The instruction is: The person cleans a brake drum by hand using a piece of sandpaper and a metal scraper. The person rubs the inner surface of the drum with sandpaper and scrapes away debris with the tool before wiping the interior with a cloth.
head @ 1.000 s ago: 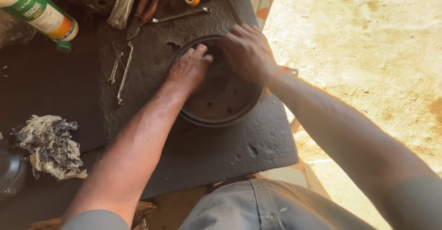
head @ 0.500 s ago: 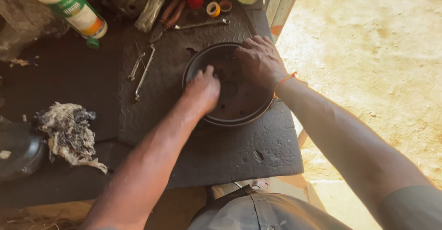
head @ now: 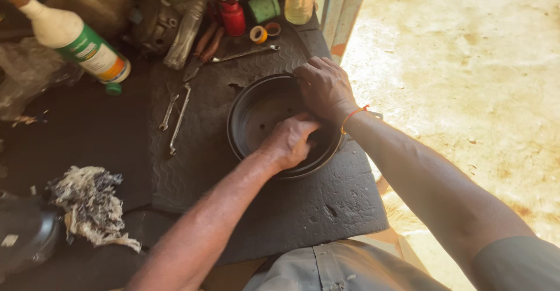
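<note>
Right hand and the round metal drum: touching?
Touching. The head view shows the right hand lying on the far rim of the drum, fingers draped over its edge with no gap.

This is a rough repair workshop open to a dusty yard: a tabletop (head: pixel 87 145) covered by a worn rubber mat (head: pixel 280 209), with spanners (head: pixel 175 113), pliers (head: pixel 204 46), tape rolls (head: pixel 258 34), a greasy rag (head: pixel 90 203) and a dark metal drum (head: pixel 256 119).
</note>
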